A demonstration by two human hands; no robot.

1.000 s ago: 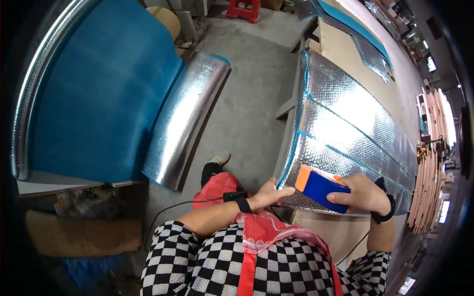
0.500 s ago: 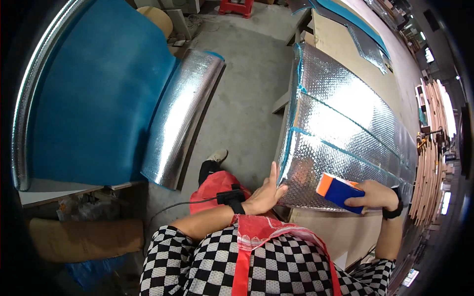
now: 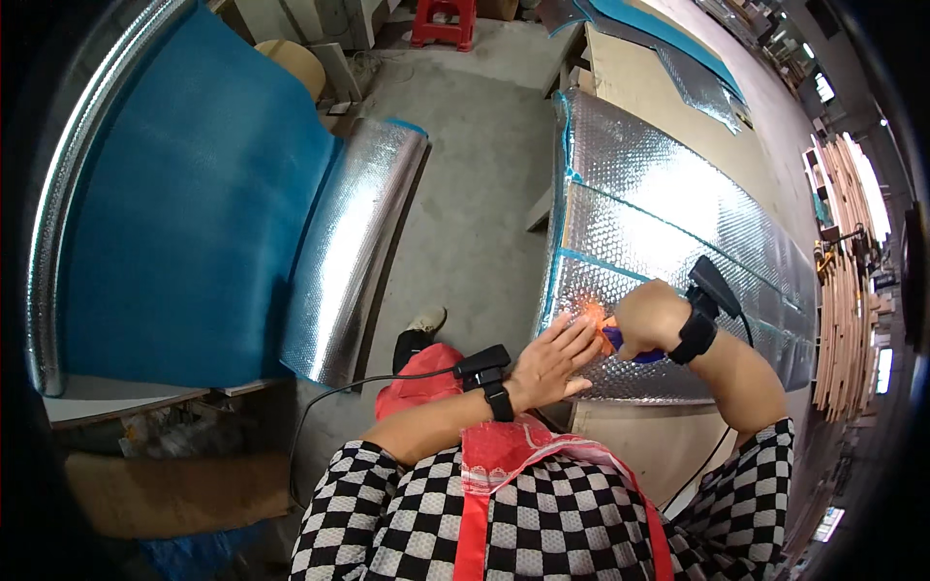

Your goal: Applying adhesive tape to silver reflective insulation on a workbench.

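Note:
On the table at the right lie bubble-textured silver foil sheets [image 3: 668,213] with blue edges. My left hand [image 3: 554,363] rests at the nearest sheet's left part, palm down with its fingers stretched out. Beside its fingertips, my right hand [image 3: 656,318] is closed round a flat blue-and-orange block [image 3: 647,356]. Most of that block is hidden by the hand, so its exact kind is unclear. Its orange end is close to the foil and reflects in it; whether it touches cannot be made out.
At the left, a large blue sheet [image 3: 184,223] ends in a silver-backed roll [image 3: 354,252]. Grey floor [image 3: 465,194] runs between the two work surfaces. A red stool [image 3: 444,24] stands at the far end. Stacked wooden strips [image 3: 841,320] line the right side. Cables hang from both wrists.
My right hand has swung left with the block and turned it down toward the foil. My left hand has moved slightly right and flattened, palm down, beside it.

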